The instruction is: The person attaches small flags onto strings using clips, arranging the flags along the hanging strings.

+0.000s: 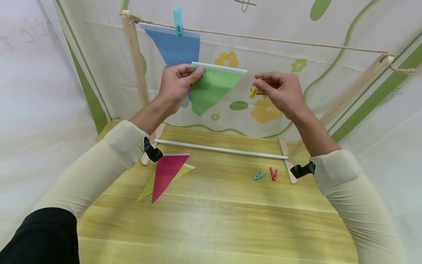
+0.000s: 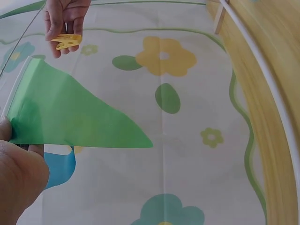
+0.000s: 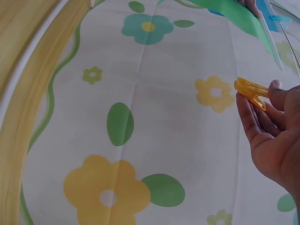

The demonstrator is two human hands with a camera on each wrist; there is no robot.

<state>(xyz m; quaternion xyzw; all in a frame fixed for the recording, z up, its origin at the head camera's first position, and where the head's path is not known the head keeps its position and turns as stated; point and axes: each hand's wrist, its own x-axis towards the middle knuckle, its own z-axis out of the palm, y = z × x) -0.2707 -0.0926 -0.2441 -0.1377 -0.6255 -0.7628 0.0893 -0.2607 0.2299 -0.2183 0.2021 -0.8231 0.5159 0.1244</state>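
Observation:
In the head view my left hand (image 1: 178,83) pinches a green pennant flag (image 1: 215,86) by its upper left corner, thumb in front. The flag hangs below the rope and partly covers a blue pennant (image 1: 179,47). A light blue clothespin (image 1: 178,22) clips that blue pennant to the twine rope (image 1: 263,37). To the right, my right hand (image 1: 283,91) holds a small yellow clothespin (image 1: 254,90) between thumb and fingers, apart from the flag. The right wrist view shows the yellow clothespin (image 3: 251,91) pinched at the fingertips.
Wooden posts (image 1: 136,62) hold the rope at both ends, joined low down by a white rod (image 1: 221,149). On the wooden table (image 1: 211,220) a pink pennant (image 1: 168,174) overlaps a yellow one (image 1: 146,190). A blue clothespin (image 1: 258,175) and a red clothespin (image 1: 273,173) lie at right.

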